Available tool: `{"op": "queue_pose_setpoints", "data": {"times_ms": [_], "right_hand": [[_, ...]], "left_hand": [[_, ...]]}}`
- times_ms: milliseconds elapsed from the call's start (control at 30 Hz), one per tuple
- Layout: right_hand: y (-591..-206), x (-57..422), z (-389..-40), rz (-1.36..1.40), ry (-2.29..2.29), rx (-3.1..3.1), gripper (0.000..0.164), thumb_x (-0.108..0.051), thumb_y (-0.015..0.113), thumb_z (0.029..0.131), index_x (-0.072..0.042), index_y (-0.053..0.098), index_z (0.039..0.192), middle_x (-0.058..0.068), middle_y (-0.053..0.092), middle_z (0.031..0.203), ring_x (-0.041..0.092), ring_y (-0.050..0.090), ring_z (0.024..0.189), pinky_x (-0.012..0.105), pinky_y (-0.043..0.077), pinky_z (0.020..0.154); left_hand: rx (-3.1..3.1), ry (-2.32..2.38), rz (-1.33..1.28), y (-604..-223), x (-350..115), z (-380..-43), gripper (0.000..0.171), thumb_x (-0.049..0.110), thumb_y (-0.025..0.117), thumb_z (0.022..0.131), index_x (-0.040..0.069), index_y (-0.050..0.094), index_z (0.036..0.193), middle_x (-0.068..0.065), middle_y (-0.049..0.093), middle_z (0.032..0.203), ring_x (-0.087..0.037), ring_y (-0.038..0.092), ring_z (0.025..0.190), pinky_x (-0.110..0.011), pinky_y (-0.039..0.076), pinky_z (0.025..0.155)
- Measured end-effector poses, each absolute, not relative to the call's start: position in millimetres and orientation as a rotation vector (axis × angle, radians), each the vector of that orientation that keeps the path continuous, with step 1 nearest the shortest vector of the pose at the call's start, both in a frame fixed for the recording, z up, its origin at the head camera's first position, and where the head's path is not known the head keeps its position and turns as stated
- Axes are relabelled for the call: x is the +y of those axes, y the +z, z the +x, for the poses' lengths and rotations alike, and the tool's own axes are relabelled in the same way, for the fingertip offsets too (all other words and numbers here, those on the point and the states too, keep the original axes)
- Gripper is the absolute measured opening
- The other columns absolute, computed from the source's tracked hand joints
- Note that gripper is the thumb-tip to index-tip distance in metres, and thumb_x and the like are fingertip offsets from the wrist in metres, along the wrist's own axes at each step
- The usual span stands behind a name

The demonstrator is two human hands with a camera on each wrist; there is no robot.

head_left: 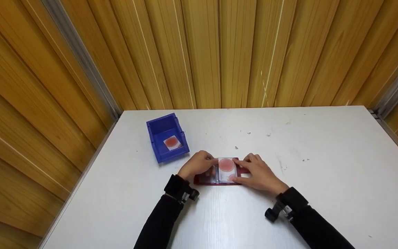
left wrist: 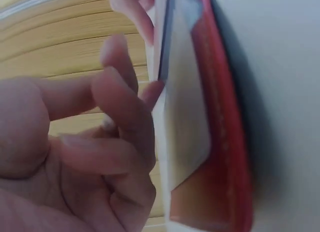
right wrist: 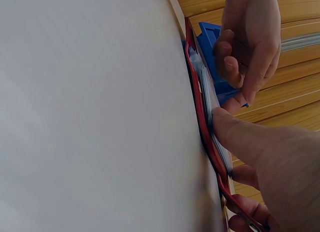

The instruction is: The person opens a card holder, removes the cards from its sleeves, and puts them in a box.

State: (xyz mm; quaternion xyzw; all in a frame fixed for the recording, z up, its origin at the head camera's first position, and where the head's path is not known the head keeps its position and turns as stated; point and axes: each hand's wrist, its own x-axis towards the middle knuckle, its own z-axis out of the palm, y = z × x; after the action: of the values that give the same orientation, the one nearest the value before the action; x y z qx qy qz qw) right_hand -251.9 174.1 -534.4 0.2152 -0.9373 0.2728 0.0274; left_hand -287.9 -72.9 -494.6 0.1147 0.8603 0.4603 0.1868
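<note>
A red card holder with clear plastic sleeves lies unfolded on the table. On its right half sits a white card with red circles, level with the sleeve pages. My left hand is at the card's left side, one fingertip touching the edge, the other fingers loosely bent as the left wrist view shows. From the right, my right hand grips the holder and its sleeve stack. Its thumb presses on the stack while other fingers hold the red flap.
A blue bin stands to the left, behind my left hand, with another red-circled card inside. The white table meets wood-patterned walls at the back and left.
</note>
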Motion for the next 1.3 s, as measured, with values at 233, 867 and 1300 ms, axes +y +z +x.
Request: {"op": "queue_pose_setpoints", "data": {"times_ms": [233,867,1300], "right_hand": [[-533.9,174.7,-252.6,0.638,0.855,-2.934,0.074,-0.057,0.078,0.086,-0.016,0.062,0.145,-0.002,0.049,0.105,0.016,0.041,0.097,0.032,0.034,0.081],[-533.6,173.5,-253.1,0.661,0.817,-2.932,0.072,-0.056,0.078,0.087,-0.017,0.062,0.145,0.000,0.051,0.107,0.018,0.043,0.100,0.034,0.035,0.083],[-533.8,174.1,-253.1,0.670,0.806,-2.919,0.073,-0.056,0.078,0.086,-0.015,0.062,0.144,0.001,0.050,0.106,0.017,0.042,0.098,0.034,0.036,0.083]], "left_hand": [[2.132,1.516,0.191,-503.3,-77.7,-291.4,0.032,0.021,0.062,0.102,-0.007,0.073,0.093,0.002,0.061,0.055,-0.006,0.046,0.046,-0.020,0.037,0.045],[2.160,1.533,0.211,-511.8,-64.8,-286.8,0.025,0.011,0.061,0.102,0.005,0.066,0.079,0.002,0.056,0.054,-0.006,0.045,0.044,-0.019,0.039,0.044],[2.185,1.495,0.171,-509.0,-67.7,-288.8,0.024,0.011,0.063,0.101,0.004,0.067,0.078,0.002,0.056,0.054,-0.007,0.045,0.044,-0.020,0.038,0.044]]}}
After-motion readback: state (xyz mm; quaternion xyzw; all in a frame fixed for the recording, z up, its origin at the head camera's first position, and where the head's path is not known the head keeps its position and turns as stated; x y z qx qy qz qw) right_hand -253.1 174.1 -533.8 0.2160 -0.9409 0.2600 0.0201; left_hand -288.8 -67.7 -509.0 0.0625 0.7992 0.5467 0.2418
